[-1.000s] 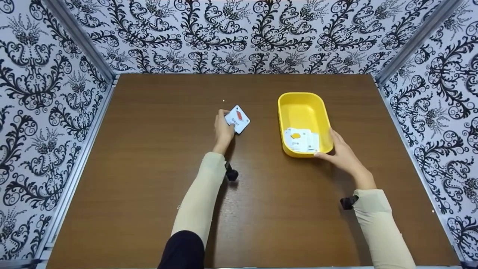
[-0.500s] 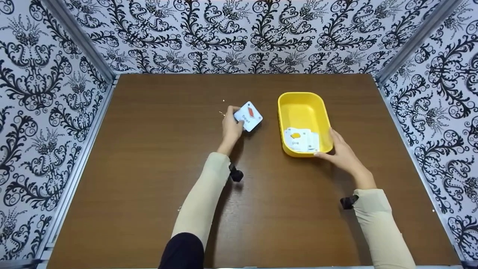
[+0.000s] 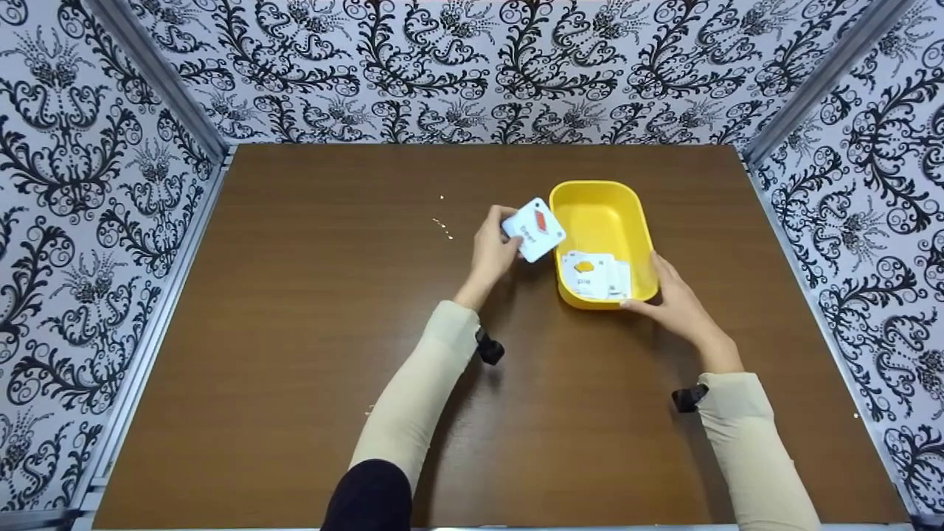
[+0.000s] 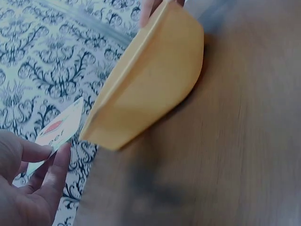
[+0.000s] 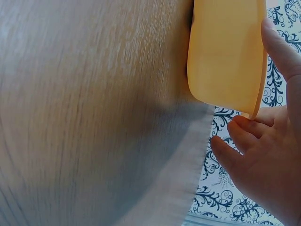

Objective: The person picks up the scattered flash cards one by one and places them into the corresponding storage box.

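My left hand [image 3: 493, 251] pinches a white flashcard [image 3: 537, 230] between thumb and fingers. The card has rounded corners, a red picture and a printed word. It is held tilted at the left rim of a yellow plastic bin [image 3: 590, 221], overlapping that rim in the head view. From the left wrist, the card [image 4: 59, 126] appears just beside the bin's wall [image 4: 146, 80]. At the bin's near right corner, my right hand [image 3: 675, 301] holds the rim, thumb on the front side and fingers along the right side. Several white flashcards [image 3: 590, 277] lie in the bin's near end.
The bin stands on a brown wooden table [image 3: 310, 295]. Small pale flecks [image 3: 442, 227] dot the tabletop left of the bin. Black-and-white patterned walls [image 3: 472, 74] enclose the back and both sides, with metal framing at the corners.
My left hand has carried the flashcard rightward, from the table's middle to the bin's left rim, uncovering some pale flecks. The right hand and the bin have stayed in place.
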Action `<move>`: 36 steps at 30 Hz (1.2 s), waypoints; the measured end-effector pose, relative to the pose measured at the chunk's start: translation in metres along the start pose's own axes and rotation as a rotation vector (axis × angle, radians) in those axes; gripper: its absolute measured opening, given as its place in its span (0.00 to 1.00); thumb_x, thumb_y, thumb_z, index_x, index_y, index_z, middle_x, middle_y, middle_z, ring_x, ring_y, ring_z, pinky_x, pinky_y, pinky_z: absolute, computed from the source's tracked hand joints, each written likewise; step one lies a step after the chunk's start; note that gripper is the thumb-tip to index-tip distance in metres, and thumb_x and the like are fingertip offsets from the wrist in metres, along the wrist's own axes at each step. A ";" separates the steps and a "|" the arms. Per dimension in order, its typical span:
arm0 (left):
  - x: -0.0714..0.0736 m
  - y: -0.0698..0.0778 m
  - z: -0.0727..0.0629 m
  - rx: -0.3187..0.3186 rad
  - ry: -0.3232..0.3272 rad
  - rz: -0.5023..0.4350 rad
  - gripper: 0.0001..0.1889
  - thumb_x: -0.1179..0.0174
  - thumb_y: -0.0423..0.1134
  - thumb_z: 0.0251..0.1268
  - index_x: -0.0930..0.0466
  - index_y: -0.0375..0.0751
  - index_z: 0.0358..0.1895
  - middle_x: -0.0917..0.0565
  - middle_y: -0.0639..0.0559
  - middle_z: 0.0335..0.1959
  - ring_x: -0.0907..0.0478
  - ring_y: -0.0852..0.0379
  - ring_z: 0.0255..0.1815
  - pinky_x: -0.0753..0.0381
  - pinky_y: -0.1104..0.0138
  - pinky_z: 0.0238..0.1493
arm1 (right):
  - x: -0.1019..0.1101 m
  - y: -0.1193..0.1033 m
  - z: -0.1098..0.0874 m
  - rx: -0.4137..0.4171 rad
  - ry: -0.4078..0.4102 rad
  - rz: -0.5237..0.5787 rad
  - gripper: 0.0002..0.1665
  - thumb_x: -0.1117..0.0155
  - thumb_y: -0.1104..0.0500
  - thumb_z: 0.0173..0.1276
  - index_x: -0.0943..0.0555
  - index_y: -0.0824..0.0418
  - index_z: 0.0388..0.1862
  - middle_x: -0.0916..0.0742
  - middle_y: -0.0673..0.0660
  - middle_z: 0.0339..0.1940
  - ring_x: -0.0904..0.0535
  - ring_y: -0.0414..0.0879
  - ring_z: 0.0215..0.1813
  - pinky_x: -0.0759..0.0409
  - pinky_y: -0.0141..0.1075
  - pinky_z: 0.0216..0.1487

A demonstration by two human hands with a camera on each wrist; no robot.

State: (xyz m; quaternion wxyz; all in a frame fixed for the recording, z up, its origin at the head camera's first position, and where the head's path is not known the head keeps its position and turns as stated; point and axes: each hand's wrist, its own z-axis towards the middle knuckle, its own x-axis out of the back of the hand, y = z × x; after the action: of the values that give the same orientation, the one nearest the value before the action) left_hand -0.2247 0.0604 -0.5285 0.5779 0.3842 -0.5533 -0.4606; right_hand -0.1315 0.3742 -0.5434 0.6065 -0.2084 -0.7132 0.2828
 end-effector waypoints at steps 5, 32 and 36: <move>-0.016 0.004 -0.006 0.009 -0.078 0.021 0.21 0.39 0.25 0.64 0.26 0.37 0.59 0.19 0.40 0.50 0.24 0.59 0.30 0.18 0.73 0.25 | 0.000 0.000 -0.001 -0.010 -0.006 -0.009 0.68 0.30 0.36 0.61 0.61 0.58 0.83 0.51 0.67 0.83 0.53 0.67 0.82 0.50 0.65 0.78; -0.013 0.001 -0.017 0.049 -0.308 0.249 0.16 0.38 0.38 0.69 0.20 0.39 0.58 0.17 0.45 0.50 0.18 0.51 0.53 0.19 0.66 0.55 | -0.001 -0.005 0.004 -0.001 -0.016 -0.011 0.68 0.29 0.38 0.62 0.63 0.60 0.82 0.51 0.68 0.82 0.52 0.68 0.81 0.50 0.65 0.78; -0.001 -0.005 -0.016 0.043 -0.281 0.247 0.16 0.39 0.36 0.69 0.21 0.37 0.58 0.15 0.44 0.50 0.17 0.49 0.53 0.18 0.63 0.56 | -0.002 -0.004 0.002 -0.011 -0.027 -0.006 0.68 0.30 0.37 0.62 0.63 0.60 0.83 0.52 0.68 0.83 0.53 0.67 0.81 0.50 0.66 0.78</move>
State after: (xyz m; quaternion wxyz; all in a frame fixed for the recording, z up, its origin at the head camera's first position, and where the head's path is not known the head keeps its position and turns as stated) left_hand -0.2096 0.0588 -0.5352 0.5386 0.2576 -0.6814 -0.4234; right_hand -0.1327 0.3697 -0.5422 0.5965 -0.2056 -0.7236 0.2796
